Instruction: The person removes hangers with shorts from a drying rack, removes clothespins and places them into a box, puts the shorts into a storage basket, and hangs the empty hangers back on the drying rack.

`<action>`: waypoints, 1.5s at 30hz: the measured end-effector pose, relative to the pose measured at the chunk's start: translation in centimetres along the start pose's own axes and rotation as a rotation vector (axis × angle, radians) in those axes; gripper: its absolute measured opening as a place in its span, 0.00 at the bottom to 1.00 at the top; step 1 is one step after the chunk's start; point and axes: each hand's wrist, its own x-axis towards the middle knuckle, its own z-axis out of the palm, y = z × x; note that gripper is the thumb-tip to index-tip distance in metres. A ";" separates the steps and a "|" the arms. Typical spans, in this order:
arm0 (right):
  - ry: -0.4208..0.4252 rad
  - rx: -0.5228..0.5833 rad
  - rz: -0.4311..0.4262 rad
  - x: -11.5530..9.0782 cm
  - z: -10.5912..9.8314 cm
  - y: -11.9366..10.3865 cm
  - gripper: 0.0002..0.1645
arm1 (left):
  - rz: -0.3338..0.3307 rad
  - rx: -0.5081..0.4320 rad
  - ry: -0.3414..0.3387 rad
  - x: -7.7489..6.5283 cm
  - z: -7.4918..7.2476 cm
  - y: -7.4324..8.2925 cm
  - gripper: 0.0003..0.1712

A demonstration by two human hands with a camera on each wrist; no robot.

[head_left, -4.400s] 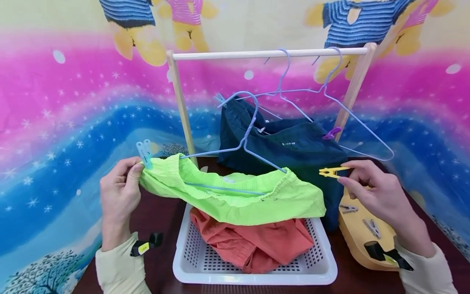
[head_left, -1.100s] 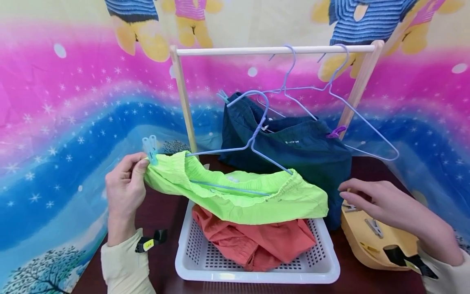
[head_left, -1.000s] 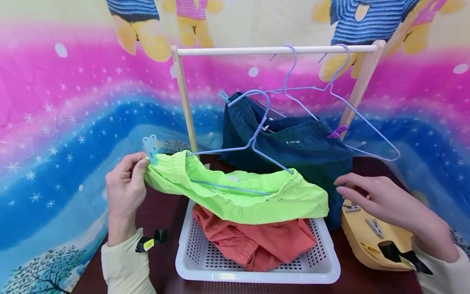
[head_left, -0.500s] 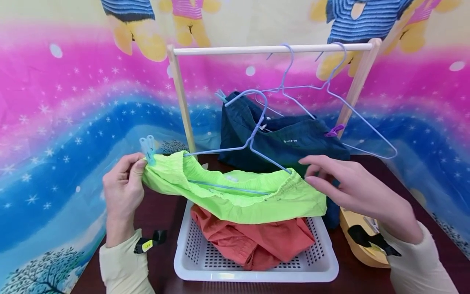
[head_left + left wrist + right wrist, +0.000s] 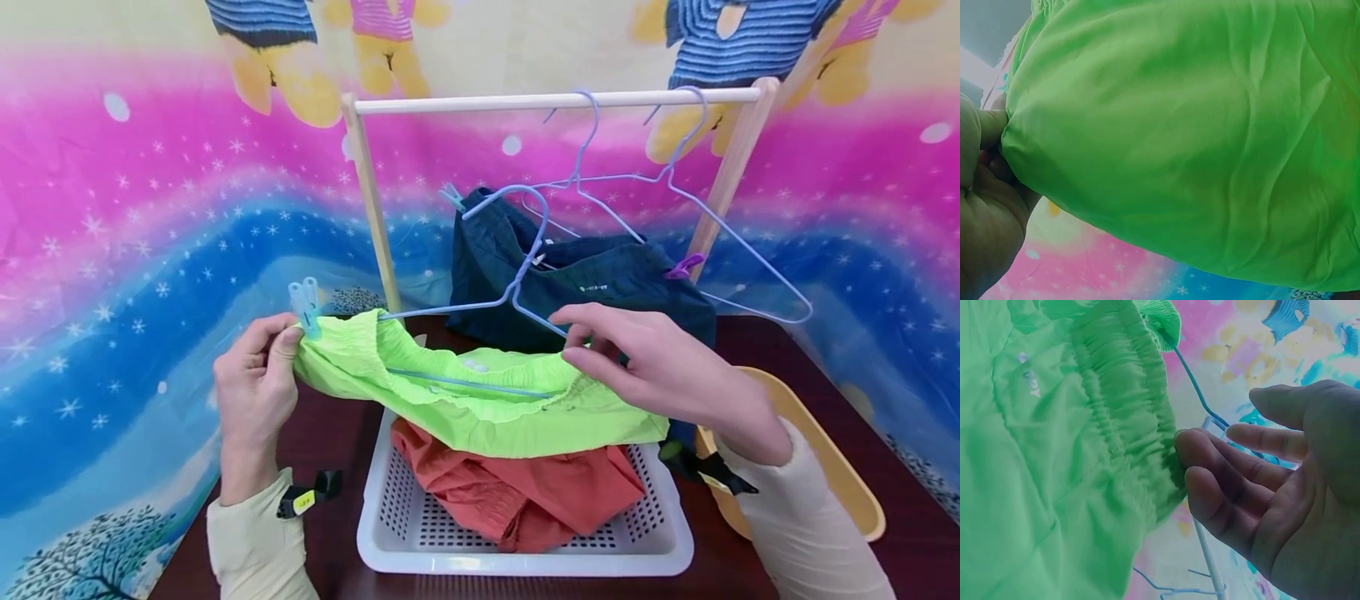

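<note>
Lime-green, lightly creased fabric with a gathered waistband [image 5: 1110,394] forms the garment [image 5: 480,429], spread over a perforated white basket [image 5: 525,564] of crumpled red cloth [image 5: 517,500]. We see the waistband gape around a lilac wire hanger [image 5: 514,286]; dark table [image 5: 322,433] shows between basket and left sleeve [image 5: 255,533]. Our left hand [image 5: 255,375] pinches the garment's left corner beside a blue peg [image 5: 306,308]; our right hand [image 5: 648,358], fingers loosely bent, thumb apart, is at the waistband's right side.

garment [image 5: 457,423]: lime green | hanger [image 5: 526,265]: lavender | clothespin [image 5: 306,307]: light blue | backdrop [image 5: 135,250]: pink-blue, snowflake-dotted
</note>
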 end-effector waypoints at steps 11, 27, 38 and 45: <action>-0.047 0.020 0.001 2.4 0.5 -1.3 0.25 | -0.005 0.004 -0.001 -0.1 0.1 0.1 0.05; -0.072 0.004 -0.159 6.5 2.5 -5.4 0.21 | 0.010 0.015 0.008 0.0 0.1 0.2 0.05; 0.066 0.018 -0.267 10.0 4.8 -7.5 0.16 | 0.007 0.011 0.007 -0.1 0.2 0.4 0.05; 0.075 0.032 -0.207 11.8 6.3 -8.7 0.19 | -0.003 0.008 0.004 -0.1 0.3 0.4 0.05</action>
